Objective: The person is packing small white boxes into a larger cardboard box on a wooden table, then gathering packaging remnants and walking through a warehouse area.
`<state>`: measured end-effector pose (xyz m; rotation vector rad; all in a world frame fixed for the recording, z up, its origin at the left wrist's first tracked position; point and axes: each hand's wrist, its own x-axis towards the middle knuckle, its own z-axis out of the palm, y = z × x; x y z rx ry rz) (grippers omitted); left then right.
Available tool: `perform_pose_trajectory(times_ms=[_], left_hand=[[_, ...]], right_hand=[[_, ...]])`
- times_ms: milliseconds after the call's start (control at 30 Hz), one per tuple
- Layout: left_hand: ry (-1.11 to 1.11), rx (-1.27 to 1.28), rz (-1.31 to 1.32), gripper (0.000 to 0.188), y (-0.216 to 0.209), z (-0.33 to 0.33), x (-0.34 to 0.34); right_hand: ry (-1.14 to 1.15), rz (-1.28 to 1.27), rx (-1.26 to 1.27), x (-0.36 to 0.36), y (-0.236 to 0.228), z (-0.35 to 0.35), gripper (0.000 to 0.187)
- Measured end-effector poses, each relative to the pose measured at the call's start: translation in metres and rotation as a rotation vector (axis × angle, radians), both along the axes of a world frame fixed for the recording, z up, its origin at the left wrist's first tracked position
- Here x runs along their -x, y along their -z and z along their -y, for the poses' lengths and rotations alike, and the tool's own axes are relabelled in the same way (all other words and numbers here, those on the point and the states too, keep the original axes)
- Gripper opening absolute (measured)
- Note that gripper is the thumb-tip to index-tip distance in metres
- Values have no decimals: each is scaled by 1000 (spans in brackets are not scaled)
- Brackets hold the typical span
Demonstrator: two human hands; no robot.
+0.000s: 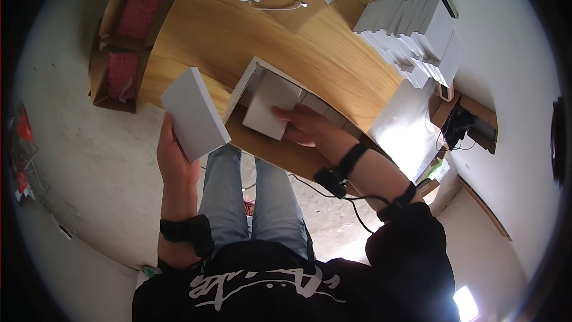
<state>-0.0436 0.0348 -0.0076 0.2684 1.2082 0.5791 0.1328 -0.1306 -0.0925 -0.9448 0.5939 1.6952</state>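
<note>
Black shirt cloth (268, 286) lies nearest the camera, with jeans (223, 197) beyond it. The left hand (177, 158) grips a flat white box (193, 113) just left of the open carton (271, 156), one finger along its left edge and others hidden behind it. The right hand (307, 125) pinches a second white box (266, 101) by its right side, thumb on the face, at the carton's left end; whether that box touches the bottom cannot be told from this angle. Past the right fingers, white boxes (316, 104) line the carton. Farther ahead and right of them, a white stack (411, 30) sits on the counter (202, 36). A loose left grip could let its box slide off the fingers; tilting the other could scrape it on the carton wall. The wired black gadget (330, 182) behind the right fingers could snag the near rim.
</note>
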Motion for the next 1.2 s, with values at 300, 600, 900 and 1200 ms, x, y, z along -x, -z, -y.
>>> perform_pose_trajectory(times_ms=[300, 600, 900, 1200], left_hand=[[41, -44, -112, 38, 12, -19, 31], [37, -34, -95, 40, 10, -20, 15], [45, -78, -59, 39, 8, -17, 4], [40, -143, -46, 40, 7, 1, -11]], right_hand=[[-408, 261, 216, -1, 59, -28, 37], [-803, 696, 148, -12, 23, -24, 20], [13, 1125, 179, -146, -157, 81, 11], [361, 960, 515, -295, -125, 139, 30]])
